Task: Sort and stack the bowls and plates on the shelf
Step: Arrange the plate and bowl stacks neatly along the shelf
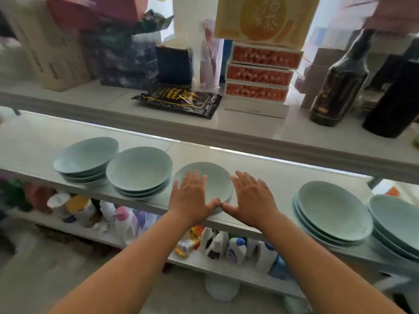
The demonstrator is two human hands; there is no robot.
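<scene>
Both hands are out over the middle white shelf [260, 175], palms down and fingers spread flat. The left hand [192, 196] lies over the near-left rim of a pale green ceramic bowl [213, 182] at the centre of the shelf, and the right hand [251, 196] sits just beside that bowl's right edge. The thumbs nearly touch at the bowl's near rim. Neither grip is closed on anything; both hands are open, and whether the palms press on the bowl I cannot tell.

To the left stands a stack of pale green bowls [139, 172], and further left another stack of the same bowls [85, 160], tilted a little toward the far side. To the right, well apart from the hands, sits a stack of pale green plates [333, 214], with a second plate stack [396, 223] at the right edge, cut off by the frame.

On the upper shelf, far from the hands, lie a black foil packet [179, 100], three stacked white boxes with red contents [260, 73] and a dark glass bottle [335, 87]. Below, white plastic bottles [238, 248] line the lower shelf.
</scene>
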